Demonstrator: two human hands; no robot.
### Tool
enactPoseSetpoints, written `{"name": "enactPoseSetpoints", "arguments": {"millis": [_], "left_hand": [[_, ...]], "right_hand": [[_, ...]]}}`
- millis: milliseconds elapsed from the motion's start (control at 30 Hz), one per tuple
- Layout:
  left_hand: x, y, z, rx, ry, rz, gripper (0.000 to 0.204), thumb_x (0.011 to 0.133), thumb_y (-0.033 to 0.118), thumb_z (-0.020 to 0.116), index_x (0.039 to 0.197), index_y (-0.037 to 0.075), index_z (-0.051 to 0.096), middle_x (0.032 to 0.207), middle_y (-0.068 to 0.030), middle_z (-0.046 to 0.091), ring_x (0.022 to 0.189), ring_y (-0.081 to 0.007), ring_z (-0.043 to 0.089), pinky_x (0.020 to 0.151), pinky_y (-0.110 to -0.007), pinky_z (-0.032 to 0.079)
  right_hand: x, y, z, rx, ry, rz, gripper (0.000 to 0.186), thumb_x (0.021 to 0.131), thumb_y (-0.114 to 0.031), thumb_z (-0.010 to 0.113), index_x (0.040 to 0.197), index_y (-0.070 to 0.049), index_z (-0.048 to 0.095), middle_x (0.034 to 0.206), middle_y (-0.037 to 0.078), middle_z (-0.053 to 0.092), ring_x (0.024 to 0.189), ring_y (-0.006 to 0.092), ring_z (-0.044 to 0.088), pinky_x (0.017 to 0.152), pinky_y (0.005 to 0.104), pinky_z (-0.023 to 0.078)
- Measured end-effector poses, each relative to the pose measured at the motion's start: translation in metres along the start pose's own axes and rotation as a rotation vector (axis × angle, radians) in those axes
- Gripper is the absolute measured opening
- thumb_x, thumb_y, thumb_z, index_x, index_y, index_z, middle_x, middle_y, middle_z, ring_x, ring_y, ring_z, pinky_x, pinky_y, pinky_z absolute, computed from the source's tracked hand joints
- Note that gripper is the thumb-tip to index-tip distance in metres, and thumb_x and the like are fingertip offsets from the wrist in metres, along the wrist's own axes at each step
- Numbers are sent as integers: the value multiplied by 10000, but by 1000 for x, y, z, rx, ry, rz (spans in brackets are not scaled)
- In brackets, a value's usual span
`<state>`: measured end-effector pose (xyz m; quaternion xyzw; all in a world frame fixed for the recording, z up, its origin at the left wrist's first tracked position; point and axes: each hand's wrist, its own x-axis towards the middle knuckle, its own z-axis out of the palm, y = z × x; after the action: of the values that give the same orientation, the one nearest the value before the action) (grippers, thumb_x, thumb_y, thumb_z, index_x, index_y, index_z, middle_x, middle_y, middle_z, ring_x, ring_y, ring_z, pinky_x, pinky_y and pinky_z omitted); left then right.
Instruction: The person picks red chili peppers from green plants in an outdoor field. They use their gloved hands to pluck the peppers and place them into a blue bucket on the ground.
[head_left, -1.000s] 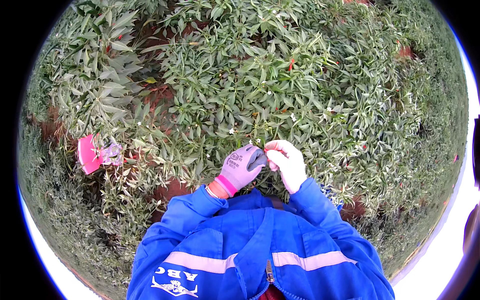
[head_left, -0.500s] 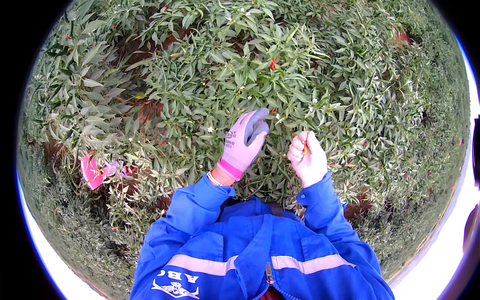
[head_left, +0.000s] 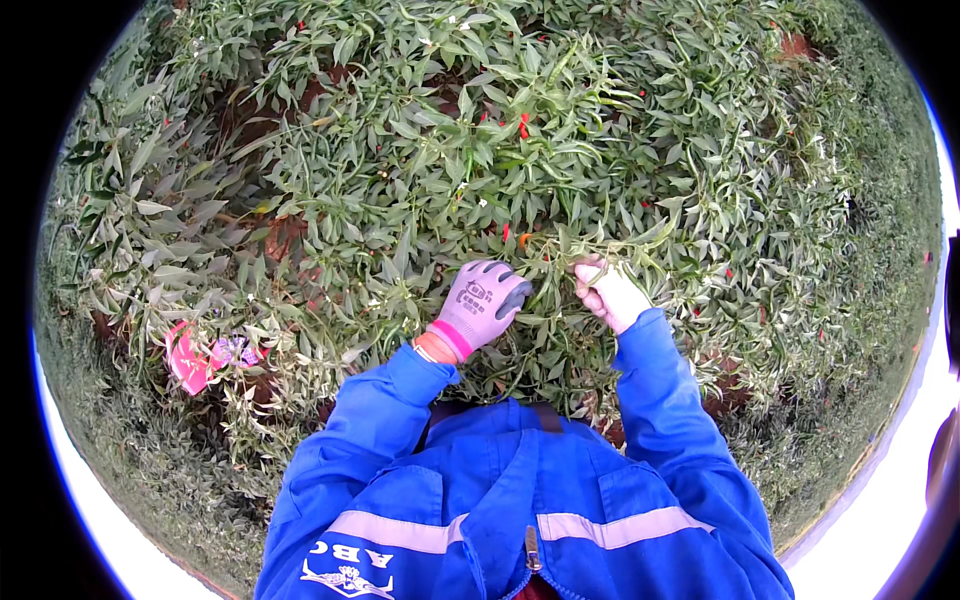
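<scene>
My left hand wears a lilac glove with grey fingers and a pink cuff. Its fingers curl down against the chili plant, and what they close on is hidden. To its right, my bare-looking right hand is closed among the leaves, partly covered by a leafy sprig. Whatever lies inside that fist is out of sight. Just above the gap between both hands hang an orange chili pepper and a red chili pepper.
Dense chili plants surround me, with green chilies, small white flowers and scattered red chilies. At the left, a bright pink object with a purple patterned piece beside it lies among the foliage. Reddish soil shows through gaps.
The left hand has dropped slightly and its fingers have curled in. My right hand has reached in under a leafy sprig; the red-orange chili pepper seen in its fist is now hidden.
</scene>
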<state>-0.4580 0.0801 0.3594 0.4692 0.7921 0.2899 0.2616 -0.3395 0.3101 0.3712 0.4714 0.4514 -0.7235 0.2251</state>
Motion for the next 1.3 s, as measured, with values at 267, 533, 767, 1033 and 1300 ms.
{"name": "enactPoseSetpoints", "arguments": {"millis": [267,533,767,1033,1300], "left_hand": [[-42,-8,9,-16,-36,-115,479,750,179,721,1211,120,603,1155,-100,612,1111,-313,564,1006,-446,411],[5,14,-37,-249,325,-35,692,748,269,768,1365,79,519,1358,-175,522,1262,-385,475,1059,-483,388],[-49,-4,1,-1139,238,-374,385,847,100,550,1197,-57,582,1179,-125,604,1076,-196,613,925,-306,480],[-89,-31,21,-1149,441,-524,434,954,332,601,1179,-37,563,1031,-39,602,923,-103,556,852,-251,442],[-135,-58,46,-1350,670,-576,322,1001,212,546,1244,2,525,1152,-100,625,1035,-212,627,867,-343,537]], "right_hand": [[19,-8,27,118,146,-292,195,946,-218,599,1042,-55,647,702,1,597,543,71,516,447,207,364],[6,-6,98,-995,-13,-846,183,834,-156,630,998,-92,682,861,149,677,791,346,655,701,426,522],[-15,45,87,-287,-28,-235,207,962,-205,581,1073,-58,675,802,17,621,714,110,582,619,270,457],[-4,17,54,-121,212,-217,246,916,-183,610,1076,-7,674,706,3,592,494,60,464,448,228,354],[28,20,67,-203,180,-413,274,894,-168,647,1117,-11,673,668,10,595,511,67,482,453,227,360]]}}
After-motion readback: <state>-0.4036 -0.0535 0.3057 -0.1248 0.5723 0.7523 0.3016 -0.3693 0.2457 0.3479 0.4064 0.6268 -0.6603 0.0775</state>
